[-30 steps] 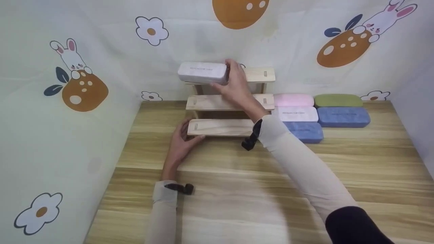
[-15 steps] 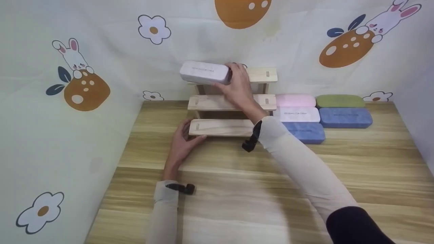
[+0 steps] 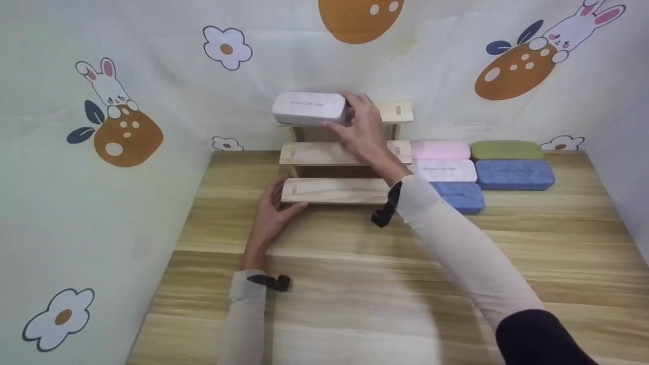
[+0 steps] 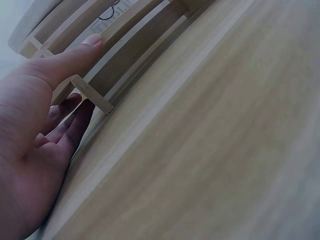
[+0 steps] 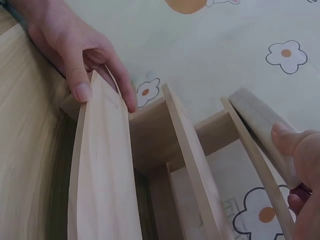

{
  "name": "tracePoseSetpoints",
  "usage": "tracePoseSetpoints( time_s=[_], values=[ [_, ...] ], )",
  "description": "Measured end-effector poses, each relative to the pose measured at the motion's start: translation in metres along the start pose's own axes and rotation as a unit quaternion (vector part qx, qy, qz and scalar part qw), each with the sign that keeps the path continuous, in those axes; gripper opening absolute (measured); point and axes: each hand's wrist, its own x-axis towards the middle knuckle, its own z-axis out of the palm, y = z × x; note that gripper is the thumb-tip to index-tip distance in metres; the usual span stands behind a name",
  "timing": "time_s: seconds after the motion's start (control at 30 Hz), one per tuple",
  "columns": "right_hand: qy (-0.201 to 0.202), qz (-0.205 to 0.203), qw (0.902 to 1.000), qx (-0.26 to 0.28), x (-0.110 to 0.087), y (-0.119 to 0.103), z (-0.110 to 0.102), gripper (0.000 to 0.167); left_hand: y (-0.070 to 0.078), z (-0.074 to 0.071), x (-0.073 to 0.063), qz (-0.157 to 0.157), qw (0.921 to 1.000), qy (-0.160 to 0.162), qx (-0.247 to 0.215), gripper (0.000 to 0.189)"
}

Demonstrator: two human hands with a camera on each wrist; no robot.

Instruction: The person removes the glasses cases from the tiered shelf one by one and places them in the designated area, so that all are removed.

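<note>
A pale grey-white glasses case (image 3: 307, 107) lies along the left part of the top step of a three-step wooden stand (image 3: 337, 190). My right hand (image 3: 366, 131) holds its right end, thumb in front and fingers behind. In the right wrist view, the case (image 5: 257, 122) sits along the top board, the right thumb (image 5: 282, 134) pressed to its side. At the lowest step's left end, my left hand (image 3: 268, 215) grips the board. Its thumb (image 4: 82, 52) lies along the front edge in the left wrist view, with the other fingers behind the end support.
Right of the stand, several glasses cases lie together on the wooden table (image 3: 355, 314): a pink one (image 3: 440, 149), a white one (image 3: 446, 171), a green one (image 3: 507, 150) and blue ones (image 3: 516, 175). A printed cloth wall (image 3: 304, 61) rises close behind the stand.
The case has shifted slightly right along the top step and straightened from a slight slant. My right hand and forearm moved right with it; the left hand kept its grip on the stand.
</note>
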Motion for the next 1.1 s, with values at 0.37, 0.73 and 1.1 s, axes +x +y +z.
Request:
tracePoseSetpoints(
  time_s=[0.37,0.73,1.1],
  values=[
    [0.018,-0.039,0.9990,0.014,-0.015,0.008,-0.015,0.077,0.002,0.000,-0.003,-0.001,1.0000,0.004,0.005,0.094],
    [0.048,-0.033,0.9895,0.132,-0.040,0.021,-0.029,0.080,-0.002,0.000,-0.002,0.003,1.0000,0.002,0.000,0.097],
    [0.060,-0.019,0.9812,0.182,-0.066,0.033,-0.044,0.079,0.001,0.000,0.000,0.001,1.0000,0.001,-0.004,0.091]
  ],
)
